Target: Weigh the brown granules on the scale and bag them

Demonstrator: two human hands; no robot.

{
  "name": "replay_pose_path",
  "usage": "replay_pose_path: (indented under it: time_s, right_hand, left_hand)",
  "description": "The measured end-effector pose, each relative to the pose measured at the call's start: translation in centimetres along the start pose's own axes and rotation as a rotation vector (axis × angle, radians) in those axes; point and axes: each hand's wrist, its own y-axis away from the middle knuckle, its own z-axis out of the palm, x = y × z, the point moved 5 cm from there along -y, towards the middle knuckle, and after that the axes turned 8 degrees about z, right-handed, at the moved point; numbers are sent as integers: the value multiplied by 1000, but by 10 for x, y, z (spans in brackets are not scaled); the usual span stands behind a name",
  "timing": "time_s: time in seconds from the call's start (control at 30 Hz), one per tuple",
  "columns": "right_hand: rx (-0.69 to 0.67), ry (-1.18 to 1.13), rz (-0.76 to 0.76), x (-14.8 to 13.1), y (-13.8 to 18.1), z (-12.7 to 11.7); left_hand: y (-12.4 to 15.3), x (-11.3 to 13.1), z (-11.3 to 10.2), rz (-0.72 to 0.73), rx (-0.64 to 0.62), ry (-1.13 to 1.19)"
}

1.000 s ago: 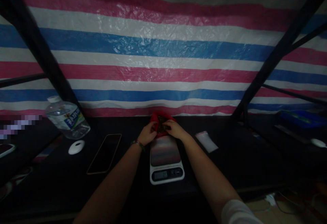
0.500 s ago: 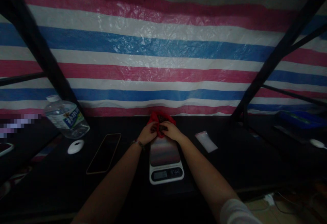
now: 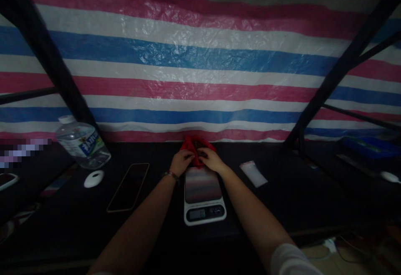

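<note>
A red bag (image 3: 188, 143) stands at the far end of a white kitchen scale (image 3: 205, 217), its mouth spread open. Small dark brown pieces (image 3: 198, 144) show inside it; their kind is too dim to make out. On the bag's left near edge, my left hand (image 3: 181, 163) is closed with its fingertips pinching the red material. My right hand (image 3: 211, 160) curls over the right near edge, fingers closed at the bag's mouth, some of them hidden in the shadow. The scale's plate (image 3: 203, 185) is bare on the near side, and its display is lit.
Left of my arms lie a dark phone (image 3: 129, 187), a white mouse (image 3: 94, 179) and a large clear bottle (image 3: 82, 143). To the right are small clear plastic bags (image 3: 254, 174) and a blue tray (image 3: 369, 147). Dark metal posts (image 3: 326, 78) slant at both sides before a striped sheet (image 3: 194, 70).
My left hand has shifted slightly left and drawn its side of the bag's mouth along. More red material shows between my hands. My right hand is nearly still.
</note>
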Motion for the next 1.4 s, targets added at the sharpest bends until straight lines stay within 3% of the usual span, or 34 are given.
replay_pose_path:
  time_s: [0.13,0.4,0.47,0.67,0.8,1.1,1.4]
  right_hand:
    - [36,-48,30,2,-1,-4]
    - [352,145,178,15,-1,-31]
    - [321,169,167,13,0,-30]
    - [48,261,-134,-14,1,-7]
    - [-77,275,-111,-17,1,1]
    - [-49,216,-67,-18,-2,1]
    - [-2,66,-19,-16,-4,1]
  left_hand:
    - [0,1,-1,-25,-18,-55]
    - [0,7,-7,-55,-41,-164]
    - [-1,9,-11,-29,-84,-227]
    - [1,7,-20,-50,-241,-202]
    - [3,11,-15,-50,-295,-35]
    - [2,2,-9,-57,-252,18]
    - [-1,1,-13,-33,-59,-100]
